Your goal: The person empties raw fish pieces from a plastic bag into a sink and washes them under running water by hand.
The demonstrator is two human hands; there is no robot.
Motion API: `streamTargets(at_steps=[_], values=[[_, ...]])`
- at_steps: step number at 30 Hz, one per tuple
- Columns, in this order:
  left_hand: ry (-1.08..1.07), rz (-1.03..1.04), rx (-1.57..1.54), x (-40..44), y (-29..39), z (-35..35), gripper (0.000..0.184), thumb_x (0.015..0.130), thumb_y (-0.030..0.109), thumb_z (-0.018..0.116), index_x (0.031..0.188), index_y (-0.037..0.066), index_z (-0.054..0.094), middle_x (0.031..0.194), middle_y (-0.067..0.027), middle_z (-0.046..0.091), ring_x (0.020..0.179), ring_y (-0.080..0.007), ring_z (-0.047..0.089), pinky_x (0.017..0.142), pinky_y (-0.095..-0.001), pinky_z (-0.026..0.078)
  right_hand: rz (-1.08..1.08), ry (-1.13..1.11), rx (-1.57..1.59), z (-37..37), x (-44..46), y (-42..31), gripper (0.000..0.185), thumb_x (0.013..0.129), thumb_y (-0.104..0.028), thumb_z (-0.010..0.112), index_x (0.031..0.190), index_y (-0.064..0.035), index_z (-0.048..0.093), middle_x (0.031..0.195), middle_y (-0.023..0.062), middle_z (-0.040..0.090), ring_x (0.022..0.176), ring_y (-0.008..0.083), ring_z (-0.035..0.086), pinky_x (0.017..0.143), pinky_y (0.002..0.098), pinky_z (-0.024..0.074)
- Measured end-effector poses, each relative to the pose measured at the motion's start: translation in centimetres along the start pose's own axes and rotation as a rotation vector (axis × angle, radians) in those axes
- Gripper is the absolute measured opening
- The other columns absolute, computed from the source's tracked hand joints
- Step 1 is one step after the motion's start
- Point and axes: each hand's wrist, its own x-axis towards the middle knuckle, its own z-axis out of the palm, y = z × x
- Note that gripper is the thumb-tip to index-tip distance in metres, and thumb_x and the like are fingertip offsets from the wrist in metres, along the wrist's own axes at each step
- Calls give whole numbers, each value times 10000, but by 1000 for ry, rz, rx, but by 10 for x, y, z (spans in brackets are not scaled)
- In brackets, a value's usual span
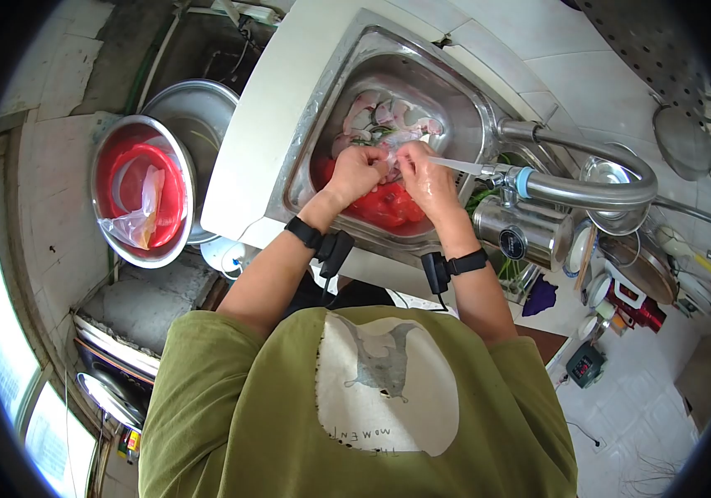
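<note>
Both my hands are over the metal sink (pixel 301 158), close together, with fingers closed. My left hand (pixel 359 174) and my right hand (pixel 427 178) pinch a small pale pink piece of raw meat (pixel 393 168) between them; the fingers partly hide it. Water runs from the faucet (pixel 501 173) toward my right hand. Beyond my fingers, several raw meat pieces (pixel 405 129), pale pink with some dark strips, lie on the sink bottom. A wet red plastic bag (pixel 387 207) is bunched up below my hands, at the sink's near side.
To the left, a metal basin (pixel 100 199) holds a red bowl (pixel 171 170) with a clear plastic bag (pixel 146 217). Another metal basin (pixel 156 100) stands behind it. On the right are a steel canister (pixel 538 228), green stalks (pixel 484 195) and a hanging strainer (pixel 681 141).
</note>
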Motion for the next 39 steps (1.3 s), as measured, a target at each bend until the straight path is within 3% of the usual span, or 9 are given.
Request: streamTargets(at_steps=[11,14,20,23,27,32,35,37,39], values=[[22,212,97,3,-13,1,212,948,114,609,1075,53,768,701,-6,652,584,-50,568,525,-237,455,176,236,-65,-15,-1,30,116,884,-69,642,987,-26,612,898,173,660,852,375,658,757,442,525],[-31,-18,18,-9,10,-3,206,937,94,585,1036,70,764,703,10,628,568,-49,534,526,-224,441,95,153,66,-16,-3,10,138,900,-51,623,1035,-26,635,924,165,676,863,362,666,769,415,528],[-146,34,-259,-3,5,-3,125,932,103,543,960,98,664,737,27,574,588,-55,502,515,-211,399,214,-363,358,21,-13,16,225,898,-108,623,1104,-22,656,1025,219,687,953,382,664,828,432,516],[-98,35,-295,-5,10,-5,134,938,119,535,1019,101,640,756,27,578,614,-54,514,512,-212,390,385,-237,365,21,-11,16,191,906,-105,628,1074,-27,676,995,217,690,926,374,673,802,416,520],[-10,-5,-225,-3,9,-17,112,932,123,580,1019,76,633,741,2,602,583,-78,522,507,-240,417,517,-191,612,6,-9,15,165,982,-152,638,1077,-35,706,942,100,719,856,203,678,748,348,518],[-107,87,-40,2,3,-8,174,982,161,598,1129,69,583,762,-3,592,586,-75,512,518,-236,404,458,-234,631,11,-4,8,149,997,-141,632,1077,-46,713,964,63,706,893,155,662,812,322,515],[-134,78,-238,4,7,-11,239,991,130,576,1212,59,521,751,-10,575,592,-96,511,524,-247,415,90,48,499,18,-1,12,172,1013,-136,608,1152,-66,681,1009,51,694,941,154,656,863,331,499],[-156,68,-394,2,13,-12,283,984,118,572,1244,48,484,749,-33,594,602,-120,536,521,-270,434,559,-339,1234,-2,1,-12,190,1018,-108,595,1203,-92,637,1048,43,685,980,165,651,896,352,483],[-211,-8,-706,-3,20,-16,305,992,84,522,1281,32,439,767,-49,588,604,-143,536,531,-279,440,540,-361,1242,12,-1,5,234,1010,-98,614,1243,-92,604,1039,37,684,966,147,643,834,326,494]])
